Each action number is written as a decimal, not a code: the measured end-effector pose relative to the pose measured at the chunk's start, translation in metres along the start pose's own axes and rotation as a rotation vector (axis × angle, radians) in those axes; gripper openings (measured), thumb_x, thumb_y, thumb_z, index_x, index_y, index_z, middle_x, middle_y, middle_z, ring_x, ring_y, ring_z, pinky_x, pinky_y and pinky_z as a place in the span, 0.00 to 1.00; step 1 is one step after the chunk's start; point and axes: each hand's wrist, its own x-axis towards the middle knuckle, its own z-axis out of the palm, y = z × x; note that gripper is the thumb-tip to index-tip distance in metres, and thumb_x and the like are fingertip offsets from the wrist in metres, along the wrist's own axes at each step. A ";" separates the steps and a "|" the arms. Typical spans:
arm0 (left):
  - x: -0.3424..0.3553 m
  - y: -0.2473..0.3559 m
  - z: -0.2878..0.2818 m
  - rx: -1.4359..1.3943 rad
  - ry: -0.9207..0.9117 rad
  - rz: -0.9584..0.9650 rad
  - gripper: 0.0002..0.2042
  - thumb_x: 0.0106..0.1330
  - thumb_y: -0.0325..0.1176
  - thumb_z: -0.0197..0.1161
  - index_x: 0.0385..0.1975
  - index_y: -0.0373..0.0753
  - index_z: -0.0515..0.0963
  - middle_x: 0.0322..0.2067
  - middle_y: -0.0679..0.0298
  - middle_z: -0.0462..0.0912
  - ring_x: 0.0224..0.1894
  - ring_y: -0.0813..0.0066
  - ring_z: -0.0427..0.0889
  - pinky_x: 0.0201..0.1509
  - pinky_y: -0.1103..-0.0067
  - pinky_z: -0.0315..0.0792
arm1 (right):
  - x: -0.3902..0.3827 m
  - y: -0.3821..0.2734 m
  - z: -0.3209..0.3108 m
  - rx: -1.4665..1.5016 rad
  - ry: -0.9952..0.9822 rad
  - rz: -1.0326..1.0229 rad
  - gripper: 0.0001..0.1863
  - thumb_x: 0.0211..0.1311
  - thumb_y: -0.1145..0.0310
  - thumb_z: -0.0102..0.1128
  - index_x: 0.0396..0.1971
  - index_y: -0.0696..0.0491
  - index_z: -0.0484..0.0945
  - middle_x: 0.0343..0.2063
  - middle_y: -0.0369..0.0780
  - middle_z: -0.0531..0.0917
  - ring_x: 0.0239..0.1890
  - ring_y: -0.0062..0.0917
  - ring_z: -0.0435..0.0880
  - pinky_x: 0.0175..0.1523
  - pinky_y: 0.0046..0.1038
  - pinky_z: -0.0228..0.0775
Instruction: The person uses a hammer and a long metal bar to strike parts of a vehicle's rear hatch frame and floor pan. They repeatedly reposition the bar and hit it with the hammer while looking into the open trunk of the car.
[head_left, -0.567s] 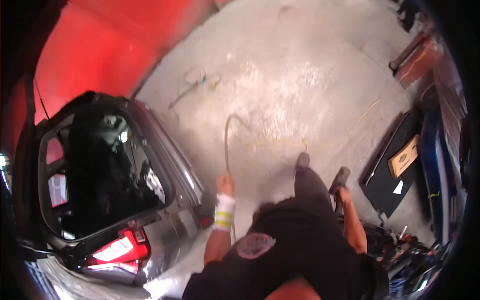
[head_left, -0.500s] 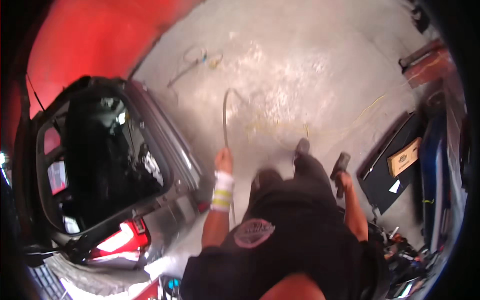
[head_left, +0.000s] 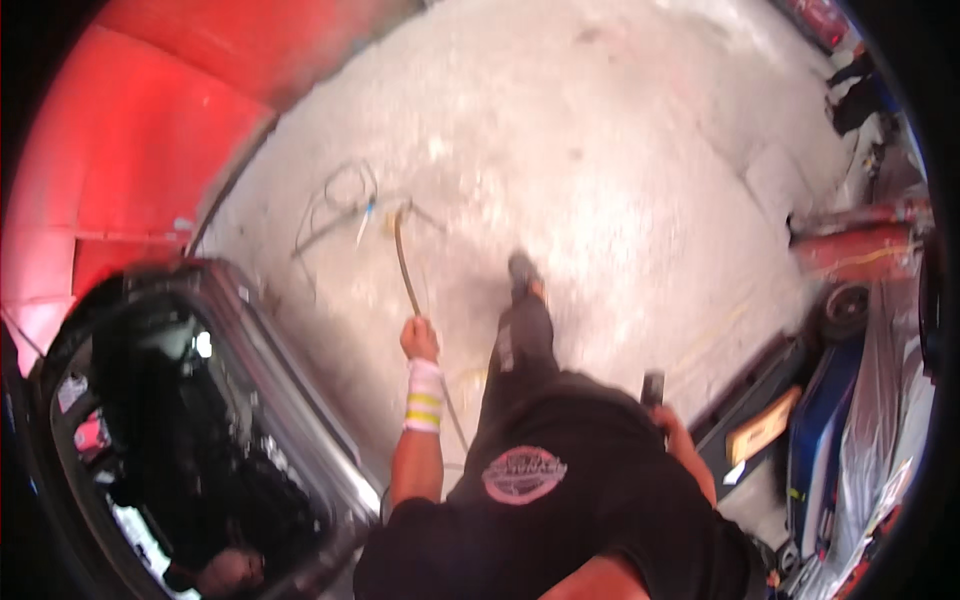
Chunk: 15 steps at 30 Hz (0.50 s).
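My left hand [head_left: 419,340], with a white, yellow-striped band on the wrist, is closed around a long thin hose [head_left: 406,265] that arches over the concrete floor [head_left: 620,150] and trails down past my legs. My right hand [head_left: 656,418], partly hidden by my dark clothing, grips a dark tool [head_left: 653,387] beside my hip; its type is unclear. My shoe [head_left: 522,272] is stretched forward on the floor. Ahead lies a tangle of cable and a bar-like item [head_left: 320,234], with a small blue part.
A dark car body [head_left: 250,320] with glass fills the lower left, beside red panels [head_left: 160,130]. On the right are a red object [head_left: 850,255], a wheel [head_left: 846,312], a dark board with a cardboard box [head_left: 762,425] and plastic sheeting [head_left: 865,420]. Someone's dark-clad legs [head_left: 858,100] show upper right.
I have stepped forward and turned slightly; the car has slid down the view. My left hand and hose have shifted left, and more of the upper right, including the legs, now shows.
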 end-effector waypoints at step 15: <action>0.409 0.200 0.367 0.096 0.033 0.115 0.07 0.68 0.32 0.54 0.29 0.38 0.76 0.15 0.74 0.66 0.16 0.87 0.61 0.18 0.84 0.54 | 0.149 -0.493 -0.239 0.104 0.210 0.187 0.13 0.48 0.71 0.59 0.28 0.68 0.81 0.23 0.47 0.83 0.27 0.34 0.85 0.29 0.34 0.74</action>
